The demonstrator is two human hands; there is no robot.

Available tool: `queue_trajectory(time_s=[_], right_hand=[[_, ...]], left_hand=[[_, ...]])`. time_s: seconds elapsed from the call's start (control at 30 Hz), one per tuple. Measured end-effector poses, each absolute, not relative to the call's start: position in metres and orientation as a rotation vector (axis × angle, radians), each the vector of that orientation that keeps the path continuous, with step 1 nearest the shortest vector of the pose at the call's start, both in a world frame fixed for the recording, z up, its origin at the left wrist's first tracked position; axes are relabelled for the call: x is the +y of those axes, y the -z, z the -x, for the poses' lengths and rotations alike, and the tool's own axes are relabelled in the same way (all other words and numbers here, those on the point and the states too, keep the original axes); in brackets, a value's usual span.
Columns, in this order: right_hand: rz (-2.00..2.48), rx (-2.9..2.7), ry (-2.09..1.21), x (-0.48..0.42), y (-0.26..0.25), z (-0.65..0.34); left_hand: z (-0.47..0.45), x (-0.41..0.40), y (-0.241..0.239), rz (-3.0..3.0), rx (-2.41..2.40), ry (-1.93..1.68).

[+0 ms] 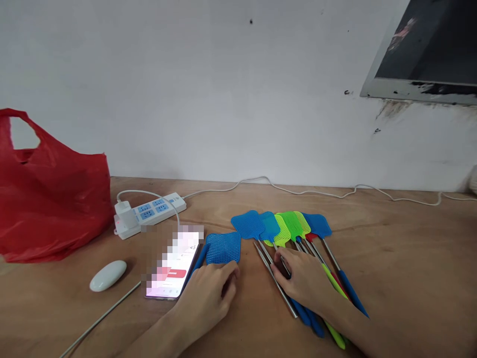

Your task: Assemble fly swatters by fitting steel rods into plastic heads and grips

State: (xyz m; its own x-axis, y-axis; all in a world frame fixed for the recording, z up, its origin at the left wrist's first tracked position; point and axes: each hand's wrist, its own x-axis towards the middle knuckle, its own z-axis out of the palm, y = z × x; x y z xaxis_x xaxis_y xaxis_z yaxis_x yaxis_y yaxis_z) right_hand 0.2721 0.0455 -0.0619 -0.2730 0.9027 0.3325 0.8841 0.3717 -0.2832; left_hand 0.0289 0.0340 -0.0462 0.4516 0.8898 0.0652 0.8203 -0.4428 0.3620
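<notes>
Several fly swatters point(283, 226) with blue and green mesh heads and metal rods lie fanned out on the wooden table point(402, 268). My right hand point(303, 281) rests on their rods, fingers pressed down on one rod. One blue fly swatter point(222, 247) lies apart to the left, next to a lit phone point(173, 271). My left hand point(210, 293) lies just below that swatter's head, fingers curled and touching its lower edge.
A red plastic bag point(48, 199) stands at the left. A white power strip point(149, 211) with a charger and cables lies near the wall. A white oval object point(108, 275) sits left of the phone. A dark framed panel point(428, 49) hangs at upper right.
</notes>
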Motion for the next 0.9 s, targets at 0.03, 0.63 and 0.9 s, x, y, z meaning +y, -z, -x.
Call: queue_trajectory(time_s=[0.03, 0.63, 0.9], right_hand=[[1.569, -2.195, -0.060, 0.046, 0.061, -0.272], [1.423, -1.651, -0.748, 0.055, 0.053, -0.278], [1.246, -1.407, -1.155, 0.056, 0.054, -0.276]], left_hand=[[-0.029, 0.034, 0.046, -2.430, 1.474, -0.355], [-0.031, 0.033, 0.041, -2.450, 1.332, -0.402], [-0.029, 0.035, 0.046, -2.440, 1.360, -0.424]])
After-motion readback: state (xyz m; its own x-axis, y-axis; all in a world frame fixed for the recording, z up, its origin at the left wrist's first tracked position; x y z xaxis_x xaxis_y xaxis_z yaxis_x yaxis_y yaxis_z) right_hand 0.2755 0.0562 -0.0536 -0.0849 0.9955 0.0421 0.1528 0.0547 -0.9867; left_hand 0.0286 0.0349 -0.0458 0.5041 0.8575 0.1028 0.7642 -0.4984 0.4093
